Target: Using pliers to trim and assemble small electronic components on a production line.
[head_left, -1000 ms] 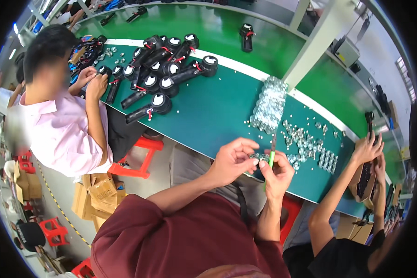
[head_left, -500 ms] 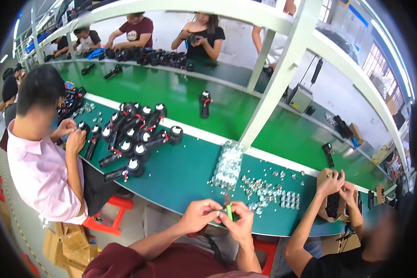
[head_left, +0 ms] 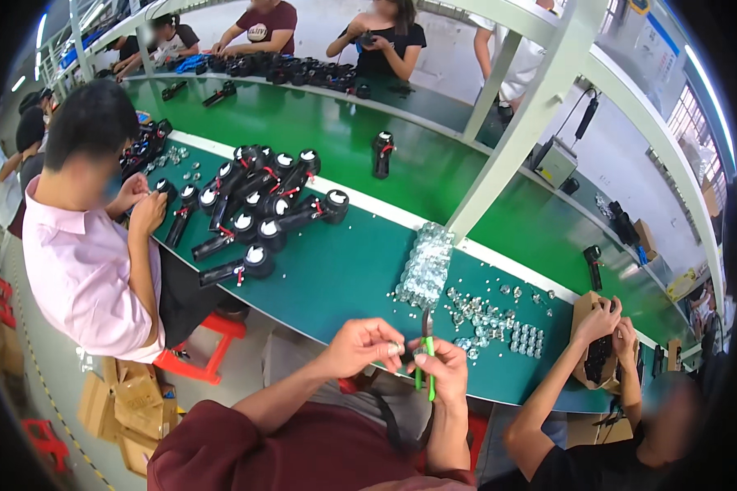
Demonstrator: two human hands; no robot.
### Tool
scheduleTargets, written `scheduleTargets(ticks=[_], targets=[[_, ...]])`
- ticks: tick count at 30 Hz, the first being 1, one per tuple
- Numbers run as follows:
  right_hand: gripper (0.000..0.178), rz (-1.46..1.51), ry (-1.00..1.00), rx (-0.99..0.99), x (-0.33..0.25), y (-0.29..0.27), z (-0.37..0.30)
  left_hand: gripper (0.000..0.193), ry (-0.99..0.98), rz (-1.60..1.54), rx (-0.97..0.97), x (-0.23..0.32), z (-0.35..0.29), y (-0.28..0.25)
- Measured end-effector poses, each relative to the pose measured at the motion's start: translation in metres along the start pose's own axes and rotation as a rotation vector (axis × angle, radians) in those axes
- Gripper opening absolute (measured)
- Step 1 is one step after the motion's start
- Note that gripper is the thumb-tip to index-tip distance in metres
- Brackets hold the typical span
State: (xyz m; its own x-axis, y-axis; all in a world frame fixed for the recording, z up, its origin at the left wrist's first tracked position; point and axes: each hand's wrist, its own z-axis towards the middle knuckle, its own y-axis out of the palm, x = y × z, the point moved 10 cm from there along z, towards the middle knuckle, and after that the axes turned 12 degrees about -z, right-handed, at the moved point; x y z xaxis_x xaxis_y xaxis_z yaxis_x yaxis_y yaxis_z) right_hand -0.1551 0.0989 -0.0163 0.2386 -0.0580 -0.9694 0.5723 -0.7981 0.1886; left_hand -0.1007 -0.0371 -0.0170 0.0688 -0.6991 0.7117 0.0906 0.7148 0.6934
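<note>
My left hand (head_left: 362,347) is closed in a pinch at the table's near edge. Between its fingertips is a small shiny piece (head_left: 395,349), too small to make out fully. My right hand (head_left: 444,368) grips green-handled pliers (head_left: 427,348), their dark jaws pointing away from me. Something small and dark near the right thumb is partly hidden by the fingers. Just beyond the pliers lies a stack of clear, dome-like plastic parts (head_left: 424,266). To its right, loose shiny round parts (head_left: 481,319) are scattered, with a neat block of similar parts (head_left: 527,340) beside them.
Several black flashlight-like units (head_left: 258,196) are heaped at left on the green table (head_left: 344,270). Seated co-workers flank me, one in a pink shirt (head_left: 82,262). The right one reaches into a cardboard box (head_left: 585,368). A white post (head_left: 508,131) rises beyond the stack; a green conveyor (head_left: 327,147) runs behind.
My hands have moved slightly apart. The pliers now stand more upright in my right hand, with both green handles showing. The whole view has shifted, so the surroundings sit farther right and higher.
</note>
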Motion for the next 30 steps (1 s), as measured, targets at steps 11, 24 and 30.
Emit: scheduleTargets(ticks=[11,24,30], targets=[[0.024,-1.458,-0.411,0.593,-0.052,-0.003,-0.011,0.020,0.242,0.113,0.360,0.024,-0.020,-0.034],[0.018,-0.804,-0.578,0.426,-0.079,0.011,-0.033,0.025,0.263,-0.003,0.199,0.046,-0.022,0.002],[0.018,-0.795,-0.706,0.236,-0.086,0.044,-0.051,0.031,0.314,-0.004,0.112,0.055,-0.028,0.019]])
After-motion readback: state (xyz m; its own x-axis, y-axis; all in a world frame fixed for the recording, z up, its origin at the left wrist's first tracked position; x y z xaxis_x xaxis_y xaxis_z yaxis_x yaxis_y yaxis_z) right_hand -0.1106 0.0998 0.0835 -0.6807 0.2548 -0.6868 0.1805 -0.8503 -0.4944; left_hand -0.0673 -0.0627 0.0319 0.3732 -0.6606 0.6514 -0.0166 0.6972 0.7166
